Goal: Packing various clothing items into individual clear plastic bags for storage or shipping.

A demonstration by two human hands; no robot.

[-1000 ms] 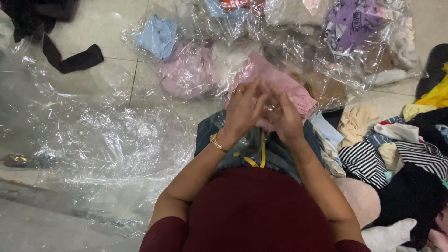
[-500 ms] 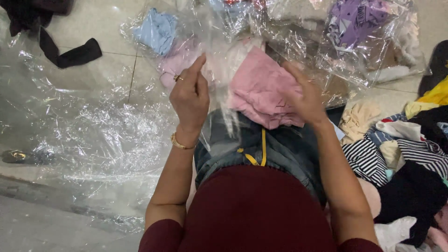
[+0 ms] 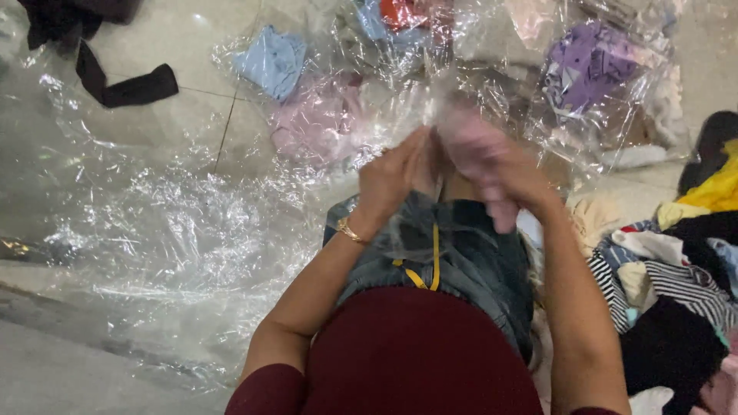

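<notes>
- Both your hands have swung back together since half a second ago, when they were spread wide apart with the pink garment flat between them; now they meet over your lap again.
- Your left hand (image 3: 393,178) is curled, fingers bent in against a clear plastic bag (image 3: 430,115), pinching its film so the mouth stays gathered.
- Your right hand (image 3: 492,165) is blurred with motion; it looks closed around the pink garment (image 3: 461,127) through the plastic, but how tight I cannot tell.
- That pink garment sits bunched between the two hands, above your denim-covered lap (image 3: 461,253), wrapped in film rather than lying loose.
- A gold bracelet (image 3: 350,231) shows on your left wrist.
- Ahead of you on the tiled floor (image 3: 184,115), more bagged clothes lie side by side: a light blue piece (image 3: 269,60), a purple piece (image 3: 586,65).
- Toward the floor's right edge, a loose heap of clothes (image 3: 676,292), striped and black among them.
- At the far left corner, a dark strip of cloth (image 3: 127,86).
- Crumpled clear sheeting (image 3: 161,238) spreads across the left side.
</notes>
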